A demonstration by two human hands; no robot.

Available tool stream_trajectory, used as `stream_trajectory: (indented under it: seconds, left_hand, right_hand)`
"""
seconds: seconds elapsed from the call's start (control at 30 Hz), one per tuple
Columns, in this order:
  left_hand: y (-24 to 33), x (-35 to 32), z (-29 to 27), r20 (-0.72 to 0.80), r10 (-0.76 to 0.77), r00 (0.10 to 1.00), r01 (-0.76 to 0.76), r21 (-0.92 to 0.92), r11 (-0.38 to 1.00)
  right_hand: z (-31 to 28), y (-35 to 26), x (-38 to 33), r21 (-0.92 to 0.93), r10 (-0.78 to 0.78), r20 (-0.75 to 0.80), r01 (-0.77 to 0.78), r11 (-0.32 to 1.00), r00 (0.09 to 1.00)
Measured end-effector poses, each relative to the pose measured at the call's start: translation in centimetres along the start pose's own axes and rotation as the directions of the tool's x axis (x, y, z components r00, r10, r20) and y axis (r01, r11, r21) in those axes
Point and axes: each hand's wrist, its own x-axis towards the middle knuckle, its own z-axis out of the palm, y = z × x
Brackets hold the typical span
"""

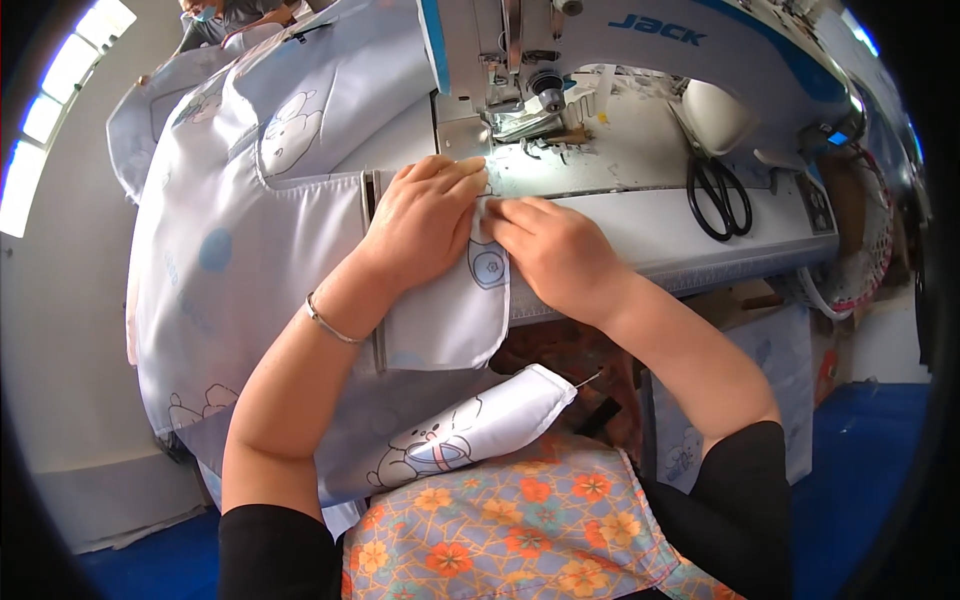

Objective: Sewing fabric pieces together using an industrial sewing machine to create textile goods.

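Observation:
My left hand (425, 218) lies over a white printed fabric piece (440, 325), its fingers stretched out toward the sewing machine's needle area (525, 118). Just right of it, my right hand (562, 250) has its fingers closed on the right edge of the same piece, thumb hidden. A bear-like print shows between the hands. To the left the piece joins a large pale cloth (215, 310) with cartoon prints, which hangs over the table's front edge. A rolled end of cloth (480, 425) rests above my floral apron (510, 540).
Black-handled scissors (718, 195) lie on the machine bed to the right, beside a white rounded object (715, 115). The machine's arm (690, 45) spans the top. Thread scraps lie near the needle. Another person (235, 20) is at the far left, beyond the cloth.

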Motion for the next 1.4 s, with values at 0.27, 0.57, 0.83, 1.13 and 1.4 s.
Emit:
stream_trajectory:
  seconds: [0.27,0.57,0.83,1.13,1.4]
  left_hand:
    - [-0.8,2.1,1.2,-0.048,-0.065,0.997,0.066,0.021,0.998]
    - [-0.9,3.4,1.3,-0.009,-0.068,0.998,0.067,-0.043,0.997]
    - [-1.9,3.4,1.5,-0.138,-0.028,0.990,0.027,-0.009,1.000]
    - [8.0,-2.9,-2.6,0.239,-0.161,0.958,0.171,-0.020,0.985]
    - [7.1,-2.8,-2.6,0.205,-0.172,0.964,0.184,-0.039,0.982]
  right_hand:
    - [0.2,2.8,1.6,-0.040,-0.085,-0.023,0.084,0.996,0.996]
    - [-0.2,4.5,2.2,-0.046,-0.069,0.008,0.069,0.997,0.998]
    - [0.4,5.2,2.9,-0.062,-0.074,-0.017,0.073,0.995,0.997]
    - [-1.5,1.2,-1.9,0.066,0.023,0.000,-0.023,0.998,1.000]
    - [-1.4,-1.7,-4.4,-0.014,-0.166,-0.112,0.165,0.986,0.980]
